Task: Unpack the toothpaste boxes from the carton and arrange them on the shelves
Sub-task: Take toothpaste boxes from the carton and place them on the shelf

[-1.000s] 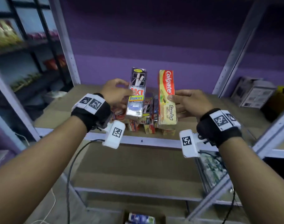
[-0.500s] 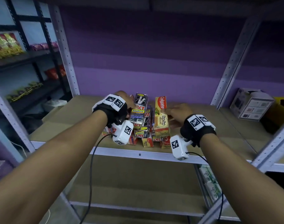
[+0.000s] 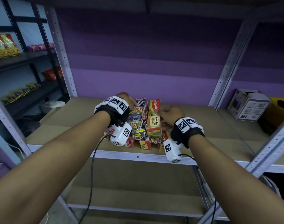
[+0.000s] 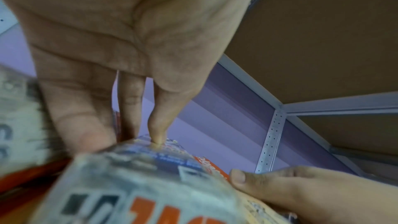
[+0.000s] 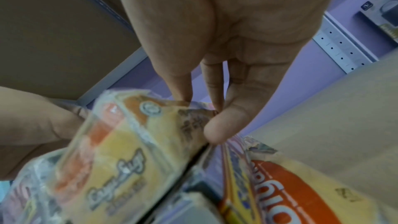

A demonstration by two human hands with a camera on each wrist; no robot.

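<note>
Left hand (image 3: 127, 101) grips the Zact box (image 3: 136, 113), right hand (image 3: 171, 114) the Colgate box (image 3: 154, 117) (fingertips only visible wrist-side).

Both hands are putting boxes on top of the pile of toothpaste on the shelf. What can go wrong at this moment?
1. The Zact Smokers box in the left hand and the Colgate box in the right hand sit on an uneven pile of boxes, so they may slide off on release.
2. The pile lies near the shelf's front edge; a nudge could push lower boxes over it.
3. The wrist cables hang near that edge and might snag.
</note>
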